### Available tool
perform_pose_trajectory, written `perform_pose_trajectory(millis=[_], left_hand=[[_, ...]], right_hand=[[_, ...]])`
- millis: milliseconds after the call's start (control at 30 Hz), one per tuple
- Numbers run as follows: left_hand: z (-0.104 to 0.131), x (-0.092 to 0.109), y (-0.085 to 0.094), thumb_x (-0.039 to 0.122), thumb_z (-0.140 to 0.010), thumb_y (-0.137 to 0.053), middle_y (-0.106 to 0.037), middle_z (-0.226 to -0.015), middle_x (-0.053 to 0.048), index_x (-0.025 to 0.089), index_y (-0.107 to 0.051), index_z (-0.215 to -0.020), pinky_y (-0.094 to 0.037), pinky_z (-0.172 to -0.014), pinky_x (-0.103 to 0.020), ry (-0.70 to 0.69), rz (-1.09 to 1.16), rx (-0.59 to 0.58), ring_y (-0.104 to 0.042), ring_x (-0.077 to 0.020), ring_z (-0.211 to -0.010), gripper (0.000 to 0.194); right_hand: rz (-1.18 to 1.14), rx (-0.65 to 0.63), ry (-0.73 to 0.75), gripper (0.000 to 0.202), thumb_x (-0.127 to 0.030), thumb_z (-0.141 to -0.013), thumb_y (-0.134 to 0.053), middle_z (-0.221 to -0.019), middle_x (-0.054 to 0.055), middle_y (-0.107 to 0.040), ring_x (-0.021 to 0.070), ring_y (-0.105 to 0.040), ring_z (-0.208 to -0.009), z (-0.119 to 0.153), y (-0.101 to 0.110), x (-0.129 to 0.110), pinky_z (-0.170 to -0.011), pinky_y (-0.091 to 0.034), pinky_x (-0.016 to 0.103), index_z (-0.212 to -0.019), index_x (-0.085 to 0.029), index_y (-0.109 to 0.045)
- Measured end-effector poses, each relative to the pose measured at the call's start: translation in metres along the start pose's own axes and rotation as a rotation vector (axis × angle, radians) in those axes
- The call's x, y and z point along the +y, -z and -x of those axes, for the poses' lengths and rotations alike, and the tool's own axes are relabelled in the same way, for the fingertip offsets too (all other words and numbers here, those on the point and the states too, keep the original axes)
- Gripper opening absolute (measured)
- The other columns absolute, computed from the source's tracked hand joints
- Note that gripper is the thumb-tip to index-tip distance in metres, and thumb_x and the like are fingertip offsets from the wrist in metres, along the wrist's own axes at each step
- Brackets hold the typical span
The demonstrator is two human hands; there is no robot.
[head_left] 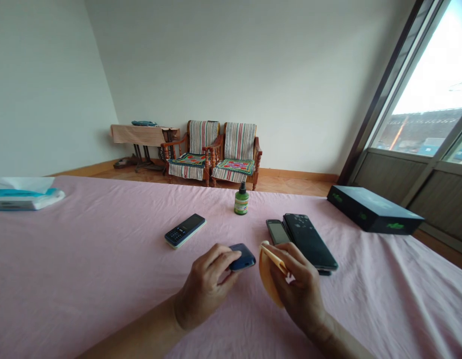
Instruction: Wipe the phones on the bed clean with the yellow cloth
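My left hand (209,281) grips a small dark blue mobile phone (243,256) between thumb and fingers, just above the pink cloth. Folded in the closed fingers of my right hand (300,284) is a yellow-orange cloth (268,276), with a whitish bit at its upper end. A narrow gap separates this cloth from the held phone. Beyond my right hand lie a small grey-screened phone (278,232), partly hidden by the fingers, and a large black smartphone (309,242) resting on another dark item. A keypad phone (185,230) lies face up, farther off to the left.
A green spray bottle (241,200) stands near the far edge of the pink tablecloth (115,259). At the right sits a flat black box (373,209), at the far left a tissue pack (25,197). Two wooden chairs (234,149) and a covered side table (139,134) are by the wall.
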State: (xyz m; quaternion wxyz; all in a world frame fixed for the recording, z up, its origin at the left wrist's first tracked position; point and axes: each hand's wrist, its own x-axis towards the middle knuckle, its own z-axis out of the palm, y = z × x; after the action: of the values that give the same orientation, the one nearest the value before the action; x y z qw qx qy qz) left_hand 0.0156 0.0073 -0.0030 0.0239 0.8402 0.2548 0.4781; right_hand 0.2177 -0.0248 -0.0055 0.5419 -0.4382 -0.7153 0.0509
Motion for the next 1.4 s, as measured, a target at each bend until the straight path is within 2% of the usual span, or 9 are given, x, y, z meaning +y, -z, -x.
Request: perform_pose_trajectory(millis=[200, 433, 567, 700, 933, 1100, 1300, 1400], left_hand=[[-0.001, -0.002, -0.002, 0.01, -0.089, -0.058, -0.059, -0.092, -0.007, 0.016, -0.06, -0.116, -0.052, -0.071, -0.025, 0.04, 0.069, 0.006, -0.061, -0.0161, -0.083, 0.028], [0.003, -0.002, -0.004, 0.015, -0.089, -0.059, -0.058, -0.089, -0.006, 0.017, -0.061, -0.114, -0.052, -0.064, -0.023, 0.082, 0.094, 0.018, -0.059, -0.0147, -0.076, 0.025], [0.003, 0.0, -0.003, 0.02, -0.091, -0.057, -0.057, -0.089, -0.005, 0.018, -0.061, -0.114, -0.052, -0.061, -0.022, 0.095, 0.123, 0.006, -0.059, -0.0137, -0.072, 0.023], [0.001, 0.0, -0.003, 0.02, -0.091, -0.057, -0.058, -0.089, -0.005, 0.018, -0.061, -0.113, -0.053, -0.063, -0.024, 0.085, 0.117, 0.009, -0.059, -0.0139, -0.072, 0.023], [0.002, -0.002, -0.005, 0.015, -0.089, -0.059, -0.057, -0.088, -0.004, 0.018, -0.062, -0.112, -0.051, -0.06, -0.021, 0.088, 0.115, -0.005, -0.059, -0.0132, -0.072, 0.024], [0.002, -0.003, -0.004, 0.014, -0.09, -0.056, -0.057, -0.087, -0.004, 0.019, -0.062, -0.112, -0.05, -0.06, -0.022, 0.072, 0.126, -0.003, -0.057, -0.0124, -0.069, 0.024], [-0.001, -0.003, -0.002, 0.016, -0.088, -0.06, -0.057, -0.085, -0.004, 0.017, -0.063, -0.107, -0.05, -0.06, -0.022, 0.098, 0.075, 0.011, -0.058, -0.0129, -0.069, 0.019], [-0.002, -0.002, -0.002, 0.016, -0.088, -0.061, -0.058, -0.084, -0.004, 0.018, -0.065, -0.105, -0.05, -0.06, -0.022, 0.107, 0.064, 0.017, -0.058, -0.013, -0.069, 0.018]], right_hand=[[0.116, -0.099, 0.275, 0.042, -0.007, -0.09, -0.042, -0.096, 0.01, -0.057, 0.0182, -0.058, -0.085, 0.007, -0.003, -0.01, -0.072, -0.053, 0.027, -0.13, -0.016, -0.052], [0.326, -0.143, 0.441, 0.042, -0.003, -0.092, -0.039, -0.094, 0.014, -0.06, 0.0222, -0.057, -0.082, 0.01, -0.009, -0.012, -0.071, -0.055, 0.034, -0.133, -0.005, -0.046], [0.34, -0.184, 0.54, 0.038, -0.008, -0.095, -0.035, -0.101, 0.016, -0.061, 0.0249, -0.057, -0.089, 0.007, -0.013, -0.026, -0.081, -0.054, 0.04, -0.13, -0.003, -0.048], [0.322, -0.268, 0.534, 0.039, -0.012, -0.097, -0.03, -0.1, 0.016, -0.063, 0.0255, -0.058, -0.088, 0.003, -0.013, -0.034, -0.078, -0.055, 0.04, -0.13, -0.005, -0.049], [0.393, -0.244, 0.457, 0.04, -0.009, -0.095, -0.03, -0.094, 0.014, -0.062, 0.0243, -0.057, -0.08, 0.006, -0.009, -0.022, -0.071, -0.055, 0.041, -0.132, -0.006, -0.046], [0.307, -0.326, 0.5, 0.038, -0.013, -0.097, -0.031, -0.096, 0.014, -0.063, 0.0245, -0.058, -0.083, 0.003, -0.014, -0.031, -0.075, -0.055, 0.039, -0.131, -0.007, -0.047], [0.355, -0.203, 0.443, 0.042, -0.008, -0.095, -0.033, -0.096, 0.013, -0.061, 0.0233, -0.058, -0.084, 0.005, -0.007, -0.014, -0.072, -0.055, 0.037, -0.135, -0.01, -0.043], [0.352, -0.191, 0.43, 0.042, -0.008, -0.094, -0.036, -0.094, 0.012, -0.062, 0.0224, -0.058, -0.081, 0.006, -0.005, -0.013, -0.071, -0.055, 0.036, -0.135, -0.011, -0.044]])
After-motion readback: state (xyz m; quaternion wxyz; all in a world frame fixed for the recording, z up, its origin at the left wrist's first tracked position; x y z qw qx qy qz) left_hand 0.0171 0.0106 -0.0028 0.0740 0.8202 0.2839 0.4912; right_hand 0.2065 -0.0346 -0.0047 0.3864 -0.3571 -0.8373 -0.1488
